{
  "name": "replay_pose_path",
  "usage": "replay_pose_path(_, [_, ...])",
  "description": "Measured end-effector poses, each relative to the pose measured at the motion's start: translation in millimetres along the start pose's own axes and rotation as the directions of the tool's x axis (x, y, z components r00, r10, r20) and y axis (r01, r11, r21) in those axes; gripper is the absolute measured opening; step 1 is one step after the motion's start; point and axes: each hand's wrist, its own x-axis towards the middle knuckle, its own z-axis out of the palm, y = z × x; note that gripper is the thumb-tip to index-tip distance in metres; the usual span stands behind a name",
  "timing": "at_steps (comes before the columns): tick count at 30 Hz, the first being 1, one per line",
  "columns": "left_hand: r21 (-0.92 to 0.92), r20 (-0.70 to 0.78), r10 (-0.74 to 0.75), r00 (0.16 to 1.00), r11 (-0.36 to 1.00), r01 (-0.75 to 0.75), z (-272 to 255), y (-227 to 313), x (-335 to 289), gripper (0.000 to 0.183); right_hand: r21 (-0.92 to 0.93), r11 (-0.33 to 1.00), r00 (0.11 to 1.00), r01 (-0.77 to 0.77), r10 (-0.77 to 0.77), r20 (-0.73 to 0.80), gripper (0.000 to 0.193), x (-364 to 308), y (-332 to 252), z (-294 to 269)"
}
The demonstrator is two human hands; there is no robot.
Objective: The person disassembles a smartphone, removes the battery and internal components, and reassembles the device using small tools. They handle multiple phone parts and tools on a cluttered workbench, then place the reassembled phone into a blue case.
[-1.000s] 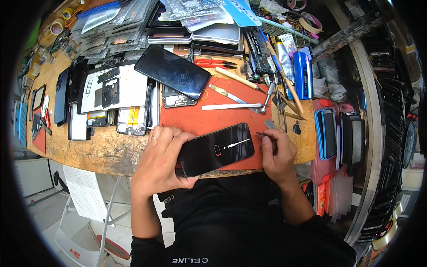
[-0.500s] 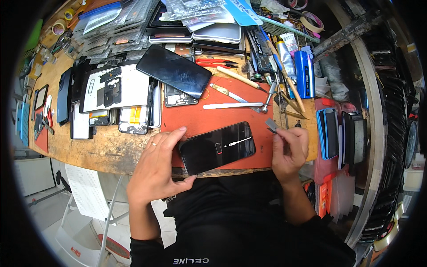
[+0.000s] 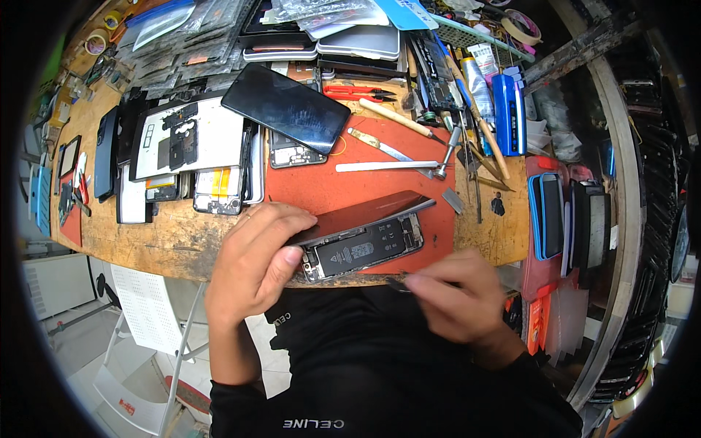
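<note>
At the near edge of the counter (image 3: 175, 241), on the red mat (image 3: 328, 186), lies the opened smartphone (image 3: 361, 248). Our left hand (image 3: 255, 263) has its grip closed on the lifted screen panel (image 3: 365, 212), which tilts up over the body with the battery. Our right hand (image 3: 456, 299) is blurred just beside the phone; its grip seems pinched on a thin dark tool (image 3: 398, 283), but we cannot tell surely.

Glossy black glass screen (image 3: 361, 210) lifts off the phone (image 3: 363, 248); matt red rubber mat (image 3: 321, 186) on worn, rough wooden bench (image 3: 168, 241).
</note>
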Motion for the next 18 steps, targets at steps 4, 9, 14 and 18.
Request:
replay_pose_path(4, [-0.105,-0.118,-0.145,0.982,0.986,0.133,12,-2,-10,0.038,-0.137,0.980,0.989,0.142,-0.135,0.054,0.022,16,9,46])
replay_pose_path(9, [-0.174,-0.235,-0.248,0.940,0.962,0.211,28,0,-16,0.029,-0.227,0.950,0.976,0.216,-0.211,0.047,0.019,29,17,72])
replay_pose_path(14, [-0.095,-0.219,-0.142,0.965,0.988,0.123,29,-6,-17,0.026,-0.235,0.951,0.976,0.203,-0.177,0.126,0.020,29,18,76])
replay_pose_path(18, [-0.103,-0.280,-0.035,0.959,0.995,0.006,33,-4,-14,0.023,-0.238,0.962,0.975,0.134,-0.085,0.206,0.026,30,12,71])
